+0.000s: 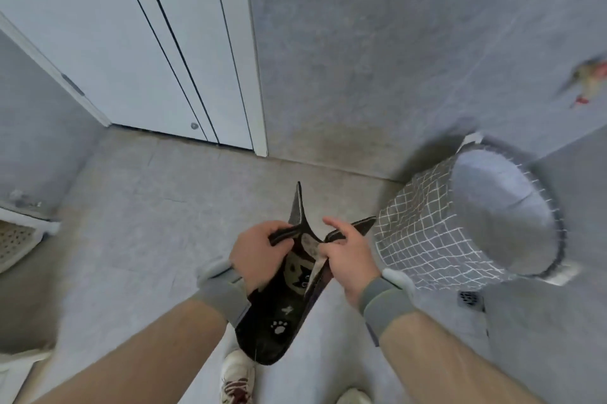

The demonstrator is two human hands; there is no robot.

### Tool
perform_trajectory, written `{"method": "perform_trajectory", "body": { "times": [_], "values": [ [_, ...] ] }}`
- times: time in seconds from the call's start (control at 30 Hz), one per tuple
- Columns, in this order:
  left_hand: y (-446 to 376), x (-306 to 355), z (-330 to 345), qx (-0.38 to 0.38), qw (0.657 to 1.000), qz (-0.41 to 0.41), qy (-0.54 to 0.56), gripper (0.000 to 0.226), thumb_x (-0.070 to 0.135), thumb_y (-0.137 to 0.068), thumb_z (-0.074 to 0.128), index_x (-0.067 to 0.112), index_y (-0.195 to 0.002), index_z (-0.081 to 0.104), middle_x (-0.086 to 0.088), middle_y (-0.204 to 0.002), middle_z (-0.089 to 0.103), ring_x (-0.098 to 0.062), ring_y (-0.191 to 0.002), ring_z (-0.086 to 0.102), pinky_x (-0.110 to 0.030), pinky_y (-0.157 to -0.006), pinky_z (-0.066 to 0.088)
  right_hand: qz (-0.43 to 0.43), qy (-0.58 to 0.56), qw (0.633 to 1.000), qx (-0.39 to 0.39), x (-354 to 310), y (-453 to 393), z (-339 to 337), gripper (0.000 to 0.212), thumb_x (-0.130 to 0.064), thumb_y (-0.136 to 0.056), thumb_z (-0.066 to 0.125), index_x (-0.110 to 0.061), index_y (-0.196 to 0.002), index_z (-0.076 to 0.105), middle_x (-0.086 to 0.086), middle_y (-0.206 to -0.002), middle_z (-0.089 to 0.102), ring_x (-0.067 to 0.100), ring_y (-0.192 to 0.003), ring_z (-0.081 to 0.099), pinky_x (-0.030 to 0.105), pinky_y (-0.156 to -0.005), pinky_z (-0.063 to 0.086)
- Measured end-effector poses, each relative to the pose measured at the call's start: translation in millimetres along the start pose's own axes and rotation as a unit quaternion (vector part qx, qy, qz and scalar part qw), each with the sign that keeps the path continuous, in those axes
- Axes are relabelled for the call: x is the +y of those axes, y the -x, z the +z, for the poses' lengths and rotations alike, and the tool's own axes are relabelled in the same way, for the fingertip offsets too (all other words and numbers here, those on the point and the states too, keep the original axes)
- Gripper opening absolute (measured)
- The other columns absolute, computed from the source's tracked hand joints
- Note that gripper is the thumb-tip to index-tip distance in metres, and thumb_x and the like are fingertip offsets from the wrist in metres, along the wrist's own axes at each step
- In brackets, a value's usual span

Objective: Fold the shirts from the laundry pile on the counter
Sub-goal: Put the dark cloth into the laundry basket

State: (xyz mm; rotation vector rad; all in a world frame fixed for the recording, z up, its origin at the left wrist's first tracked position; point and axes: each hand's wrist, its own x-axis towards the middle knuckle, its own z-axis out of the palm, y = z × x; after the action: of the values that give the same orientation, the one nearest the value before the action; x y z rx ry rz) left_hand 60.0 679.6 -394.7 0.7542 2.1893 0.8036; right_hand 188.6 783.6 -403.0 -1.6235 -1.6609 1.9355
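Note:
A small black mat or cloth [279,315] with a cat face and a white paw print hangs folded between my hands above the floor. My left hand [259,255] grips its upper left edge with curled fingers. My right hand [348,259] holds the upper right edge, with the index finger lifted off it. Both wrists wear grey bands. No shirts, laundry pile or counter are in view.
A grey laundry basket [427,239] with a white grid pattern stands at my right, its inside showing no clothes. A white door [147,42] is ahead on the left. A floor drain [471,300] lies near the basket. My white shoes [236,377] are below.

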Motion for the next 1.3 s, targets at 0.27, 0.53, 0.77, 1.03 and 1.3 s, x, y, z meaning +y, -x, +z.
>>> {"method": "perform_trajectory", "body": {
  "times": [0.27,0.53,0.77,1.03,1.3],
  "values": [
    [69.9,133.2,-117.4,-0.098,0.983,0.151,-0.033,0.02,0.028,-0.092,0.058,0.038,-0.106,0.069,0.013,-0.098,0.071,-0.005,-0.093,0.064,-0.025,-0.086,0.047,-0.031,-0.075,0.996,0.032,-147.3,116.7,-2.7,0.026,-0.001,-0.081,0.051,-0.018,-0.088,0.071,0.006,-0.059,0.06,0.017,-0.034,0.051,0.023,-0.038,0.042],
    [113.4,193.1,-179.0,-0.159,0.949,0.231,-0.147,0.058,0.051,-0.076,0.072,0.04,-0.127,0.047,0.017,-0.109,0.061,-0.004,-0.098,0.059,-0.019,-0.086,0.046,-0.027,-0.195,0.976,0.089,-213.7,164.7,-17.1,0.024,-0.005,-0.085,0.046,-0.001,-0.101,0.064,0.013,-0.069,0.059,0.016,-0.034,0.054,0.022,-0.038,0.045],
    [106.4,204.9,-188.8,-0.019,0.905,0.325,-0.273,0.045,0.024,-0.085,0.055,0.031,-0.13,0.05,0.004,-0.115,0.066,-0.019,-0.104,0.06,-0.026,-0.086,0.043,-0.037,-0.227,0.97,0.084,-237.8,178.4,-25.8,0.016,-0.007,-0.091,0.041,-0.008,-0.094,0.057,0.01,-0.067,0.054,0.013,-0.032,0.054,0.021,-0.036,0.045],
    [84.6,224.0,-192.2,0.004,0.901,0.361,-0.24,0.041,0.012,-0.089,0.052,0.031,-0.125,0.056,0.003,-0.113,0.068,-0.023,-0.104,0.06,-0.029,-0.085,0.044,-0.069,-0.163,0.98,0.087,-251.3,186.6,-47.7,0.028,-0.009,-0.092,0.036,-0.015,-0.087,0.063,0.007,-0.063,0.052,0.017,-0.04,0.055,0.026,-0.044,0.049],
    [74.1,235.5,-188.6,-0.015,0.89,0.402,-0.213,0.041,0.011,-0.09,0.052,0.03,-0.125,0.058,0.003,-0.116,0.068,-0.024,-0.107,0.06,-0.028,-0.087,0.045,-0.031,-0.165,0.981,0.095,-249.5,186.6,-71.6,0.023,-0.027,-0.092,0.045,-0.016,-0.092,0.066,0.004,-0.056,0.054,0.02,-0.044,0.054,0.025,-0.044,0.045]
  ]
}}
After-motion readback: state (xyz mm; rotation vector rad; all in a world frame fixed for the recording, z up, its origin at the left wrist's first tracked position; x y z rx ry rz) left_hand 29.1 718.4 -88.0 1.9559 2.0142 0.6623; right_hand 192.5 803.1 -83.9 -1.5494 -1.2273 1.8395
